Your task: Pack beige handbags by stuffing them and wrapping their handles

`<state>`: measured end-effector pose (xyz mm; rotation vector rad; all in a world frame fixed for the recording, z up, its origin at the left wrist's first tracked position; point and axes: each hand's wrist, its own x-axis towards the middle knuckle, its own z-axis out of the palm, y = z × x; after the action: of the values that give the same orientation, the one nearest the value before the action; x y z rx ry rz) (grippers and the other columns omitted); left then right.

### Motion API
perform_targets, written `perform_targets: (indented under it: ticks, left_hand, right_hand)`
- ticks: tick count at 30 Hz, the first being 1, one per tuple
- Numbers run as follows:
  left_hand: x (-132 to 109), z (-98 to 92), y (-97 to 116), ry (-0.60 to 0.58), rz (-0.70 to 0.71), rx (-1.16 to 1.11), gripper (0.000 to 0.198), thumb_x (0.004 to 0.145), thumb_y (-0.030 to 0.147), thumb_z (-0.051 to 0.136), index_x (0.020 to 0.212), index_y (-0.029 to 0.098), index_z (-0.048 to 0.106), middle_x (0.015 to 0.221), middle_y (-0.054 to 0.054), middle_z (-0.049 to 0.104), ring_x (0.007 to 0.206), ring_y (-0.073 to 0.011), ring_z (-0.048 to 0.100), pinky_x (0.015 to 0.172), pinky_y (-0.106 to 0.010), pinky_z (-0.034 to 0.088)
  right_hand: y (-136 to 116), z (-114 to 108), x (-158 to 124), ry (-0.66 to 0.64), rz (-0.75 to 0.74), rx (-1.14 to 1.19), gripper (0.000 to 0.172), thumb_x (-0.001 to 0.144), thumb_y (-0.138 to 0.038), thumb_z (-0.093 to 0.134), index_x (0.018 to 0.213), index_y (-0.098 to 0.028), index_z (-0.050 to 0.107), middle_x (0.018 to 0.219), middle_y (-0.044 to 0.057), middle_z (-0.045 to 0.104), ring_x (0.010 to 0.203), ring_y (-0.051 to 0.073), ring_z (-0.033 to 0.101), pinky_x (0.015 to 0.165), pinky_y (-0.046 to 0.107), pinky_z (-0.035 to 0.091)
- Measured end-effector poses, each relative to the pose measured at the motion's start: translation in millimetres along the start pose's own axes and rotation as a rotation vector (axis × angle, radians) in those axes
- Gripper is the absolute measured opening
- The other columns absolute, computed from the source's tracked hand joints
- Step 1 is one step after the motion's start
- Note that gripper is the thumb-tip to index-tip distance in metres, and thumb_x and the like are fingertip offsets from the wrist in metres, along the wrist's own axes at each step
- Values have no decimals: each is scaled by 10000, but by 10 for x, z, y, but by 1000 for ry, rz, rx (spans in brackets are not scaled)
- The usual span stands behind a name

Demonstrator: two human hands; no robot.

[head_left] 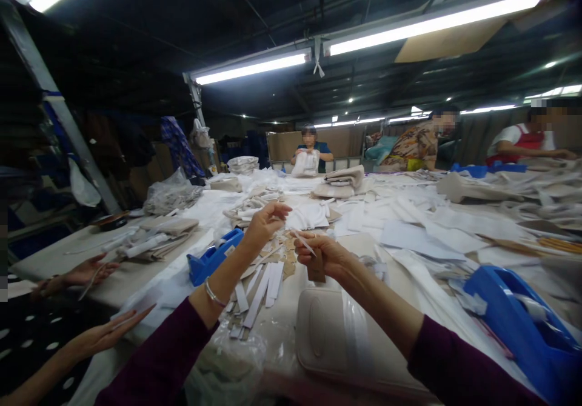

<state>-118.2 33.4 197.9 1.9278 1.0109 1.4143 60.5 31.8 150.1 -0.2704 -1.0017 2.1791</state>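
Observation:
My right hand (326, 256) is closed on a small brown cardboard tag (317, 268) and a narrow white strip (304, 243). Just up and to the left is my left hand (269, 219), its thumb and fingers drawn together; whatever they pinch is too small to make out. Below the hands a padded beige fabric piece (318, 327) with rounded corners lies on the table, partly under clear plastic. White paper strips (259, 294) are scattered to its left, beside several brown tags (288, 256).
Blue tape dispensers stand on the left (213, 259) and right (518, 327). A co-worker's hands (93, 272) reach in from the left. Folded beige fabric (341, 179) and white sheets (416, 236) cover the table farther back, where other people (311, 151) work.

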Motion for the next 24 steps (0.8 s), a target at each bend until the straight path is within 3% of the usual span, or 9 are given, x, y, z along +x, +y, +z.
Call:
perform_targets:
  ticks: [3, 7, 12, 17, 20, 24]
  left_hand:
    - [-223, -54, 80, -32, 38, -27, 272, 703, 192, 639, 972, 177, 603, 931, -40, 589, 857, -164, 547, 772, -271, 453]
    - [-459, -4, 133, 24, 69, 68, 201, 729, 256, 693, 873, 172, 579, 840, -13, 569, 746, -126, 535, 721, -247, 442]
    - [-583, 61, 45, 51, 55, 91, 135, 759, 263, 677, 779, 151, 604, 754, -8, 574, 679, -113, 521, 657, -233, 420]
    - [-659, 55, 5, 61, 82, 95, 63, 739, 181, 654, 749, 149, 601, 745, -10, 576, 677, -112, 522, 672, -238, 425]
    - [-697, 66, 23, 69, 17, 15, 47, 742, 163, 613, 759, 156, 570, 719, -4, 582, 676, -116, 543, 673, -240, 429]
    - [-737, 65, 101, 133, -130, -228, 93, 733, 203, 591, 757, 170, 507, 669, 33, 532, 610, -90, 505, 606, -211, 401]
  right_hand:
    - [109, -2, 4, 32, 4, 60, 306, 626, -51, 666, 917, -128, 613, 661, -40, 473, 482, 44, 326, 438, 160, 324]
    - [279, 36, 30, 77, -21, 65, 244, 658, -79, 638, 889, -154, 613, 682, -30, 467, 488, 65, 312, 438, 189, 334]
    - [467, 105, 20, 122, -12, 23, 154, 655, -120, 667, 780, -184, 606, 662, -13, 430, 502, 87, 314, 425, 213, 330]
    - [562, 9, 6, 144, 3, -121, 129, 676, -201, 681, 781, -213, 607, 668, 11, 448, 492, 110, 349, 406, 263, 358]
    - [607, -31, -10, 201, 32, -168, 159, 709, -252, 673, 852, -217, 615, 750, 51, 542, 564, 150, 490, 492, 309, 466]
    - [696, 85, -73, 286, 148, -102, 214, 773, -316, 660, 936, -201, 584, 940, 88, 618, 757, 185, 625, 722, 334, 544]
